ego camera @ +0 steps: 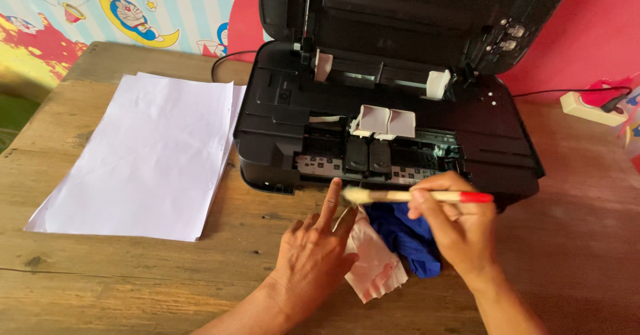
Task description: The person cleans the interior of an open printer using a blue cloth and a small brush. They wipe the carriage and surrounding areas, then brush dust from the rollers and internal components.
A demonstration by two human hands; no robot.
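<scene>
The right hand (453,225) pinches a light, stiff brush (413,196) mid-handle, just before the open printer (387,122); its soft bristles meet the left hand (313,258)'s spread fingers, resting on rags (380,262) on the counter (133,275).

Right hand (453,232) holds brush (413,196); left hand (313,258) touches bristles, seemingly pressing cloths (390,252) before open printer (387,128).

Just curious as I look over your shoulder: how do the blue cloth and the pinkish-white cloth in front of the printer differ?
The blue cloth is deep, even blue; the pinkish-white cloth is pale with pink stains. The blue cloth lies bunched under the right hand, which holds a brush; the pinkish-white cloth lies flatter beside the left hand and reaches nearer the table's front edge. Both are crumpled and lie touching on the wooden table.
</scene>
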